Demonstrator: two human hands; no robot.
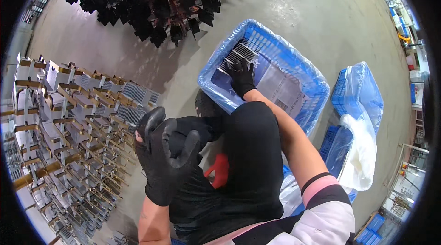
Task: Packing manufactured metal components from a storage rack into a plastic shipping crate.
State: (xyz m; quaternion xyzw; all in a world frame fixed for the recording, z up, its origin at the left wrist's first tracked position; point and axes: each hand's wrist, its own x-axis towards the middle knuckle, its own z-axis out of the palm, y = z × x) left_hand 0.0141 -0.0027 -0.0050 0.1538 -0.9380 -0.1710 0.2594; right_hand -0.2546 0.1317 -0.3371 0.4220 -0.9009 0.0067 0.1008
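My left hand (167, 153), in a black glove, is raised over my left thigh. Its fingers are bent but apart, and I see nothing between them. Just beyond its fingertips are finned metal plates (130, 114) at the near side of a rack (69, 130). My right hand (241, 77), also gloved in black, reaches into a blue plastic crate (294, 49) lined with clear film. Its spread fingers touch finned metal pieces (242, 53) lying in the crate's far left corner. A printed sheet (281, 88) covers part of the crate's bottom.
Brass-coloured hooks on the left rack carry many metal plates. A cluster of hanging black parts (179, 1) occupies the upper left. Right of the crate stand more film-lined blue crates (340, 91) and a white plastic bag (359, 162). Something red (220, 171) shows between my legs.
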